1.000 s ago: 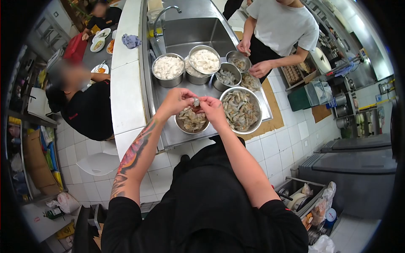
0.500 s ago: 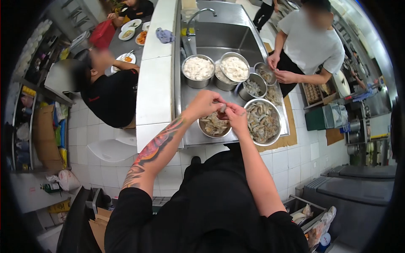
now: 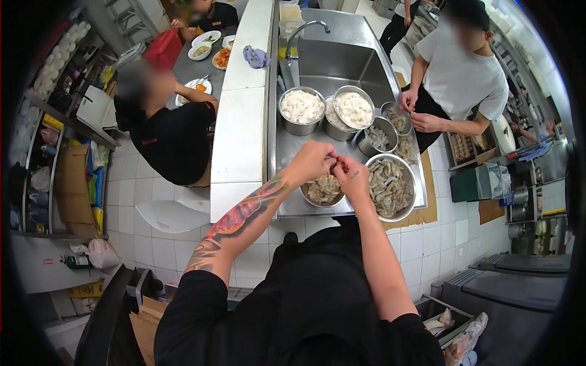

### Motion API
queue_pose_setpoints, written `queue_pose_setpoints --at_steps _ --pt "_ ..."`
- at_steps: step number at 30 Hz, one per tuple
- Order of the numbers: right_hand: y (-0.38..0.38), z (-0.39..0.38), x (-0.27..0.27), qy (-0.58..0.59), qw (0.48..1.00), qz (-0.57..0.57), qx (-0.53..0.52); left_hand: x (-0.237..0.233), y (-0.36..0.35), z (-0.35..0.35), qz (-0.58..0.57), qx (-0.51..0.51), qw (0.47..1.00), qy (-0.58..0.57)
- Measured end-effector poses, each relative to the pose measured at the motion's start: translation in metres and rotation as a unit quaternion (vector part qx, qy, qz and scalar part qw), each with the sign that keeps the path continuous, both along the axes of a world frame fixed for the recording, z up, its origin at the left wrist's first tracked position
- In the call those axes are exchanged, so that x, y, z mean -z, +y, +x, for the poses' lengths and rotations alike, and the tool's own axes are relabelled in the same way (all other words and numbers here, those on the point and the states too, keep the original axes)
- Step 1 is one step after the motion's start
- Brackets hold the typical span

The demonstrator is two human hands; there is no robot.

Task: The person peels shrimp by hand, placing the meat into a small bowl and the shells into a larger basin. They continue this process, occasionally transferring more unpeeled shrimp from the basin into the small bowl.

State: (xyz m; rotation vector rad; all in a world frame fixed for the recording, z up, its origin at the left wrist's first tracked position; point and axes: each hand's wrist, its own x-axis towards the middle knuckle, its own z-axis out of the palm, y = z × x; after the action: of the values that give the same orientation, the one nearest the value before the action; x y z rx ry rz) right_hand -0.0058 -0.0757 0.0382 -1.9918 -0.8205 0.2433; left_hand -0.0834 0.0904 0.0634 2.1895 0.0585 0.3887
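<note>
Over a metal bowl of shrimp pieces, my left hand and my right hand meet at the fingertips. Both are closed in a pinch on a shrimp, which the fingers now mostly hide. Just right of my right hand stands a large bowl heaped with unpeeled shrimp. Beyond it is a smaller metal pot with greyish peeled shrimp. Further back, white pieces fill a metal pot on the left and a tilted container resting on another pot.
A steel sink with a faucet lies behind the pots. On the right, a co-worker in a white shirt handles something small near a bowl. A tiled ledge borders the counter's left; people sit beyond it with plates.
The view has shifted, so the counter sits slightly further right and lower. My hands stay together over the bowl; the grey shrimp visible between my fingers before is now mostly covered.
</note>
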Motion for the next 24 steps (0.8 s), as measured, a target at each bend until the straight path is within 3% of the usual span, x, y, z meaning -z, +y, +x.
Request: queue_pose_setpoints --at_steps 2,4,5,6,7,8,9,11,12,14,18,21,23,24 --pt "-0.001 0.002 0.004 -0.014 1.0 -0.005 -0.001 -0.007 -0.002 -0.001 -0.029 -0.003 0.999 0.037" --pt "0.001 -0.003 0.002 0.166 0.981 0.1 0.025 -0.006 -0.002 0.0 -0.022 -0.006 0.999 0.024" --pt "0.001 -0.003 0.007 0.166 0.981 0.1 0.026 -0.006 -0.002 0.0 -0.016 -0.008 1.0 0.013" --pt "0.003 -0.004 0.013 0.267 0.943 0.198 0.032 -0.004 -0.001 0.0 -0.015 -0.008 1.0 0.013" --pt "0.004 -0.004 0.018 0.361 0.885 0.291 0.037 -0.001 0.0 0.002 -0.089 -0.001 0.996 -0.002" --pt "0.003 -0.004 0.022 0.361 0.885 0.291 0.037 0.002 0.0 0.005 -0.163 0.007 0.986 -0.016" --pt "0.005 -0.005 0.019 0.357 0.884 0.299 0.048 0.006 0.001 0.007 -0.163 0.008 0.986 -0.017" --pt "0.007 -0.006 0.015 0.352 0.882 0.307 0.061 0.014 0.004 0.01 -0.011 -0.025 0.996 -0.083" --pt "0.007 -0.006 0.013 0.292 0.912 0.281 0.068 0.012 0.004 0.011 -0.012 -0.023 0.996 -0.083" --pt "0.009 -0.009 0.009 0.215 0.939 0.256 0.079 0.007 0.002 0.01 -0.098 -0.022 0.995 0.028" --pt "0.013 -0.013 0.02 0.134 0.96 0.239 0.06 0.02 -0.002 0.009 -0.207 0.011 0.977 0.057" --pt "0.011 -0.013 0.018 0.091 0.975 0.191 0.069 0.024 0.001 0.009 -0.179 0.009 0.982 0.066" --pt "0.007 -0.009 0.029 0.099 0.976 0.177 0.084 0.026 0.004 0.008 -0.068 -0.017 0.996 0.054" --pt "0.004 -0.007 0.035 0.107 0.976 0.164 0.098 0.025 0.004 0.007 -0.069 -0.017 0.996 0.055"
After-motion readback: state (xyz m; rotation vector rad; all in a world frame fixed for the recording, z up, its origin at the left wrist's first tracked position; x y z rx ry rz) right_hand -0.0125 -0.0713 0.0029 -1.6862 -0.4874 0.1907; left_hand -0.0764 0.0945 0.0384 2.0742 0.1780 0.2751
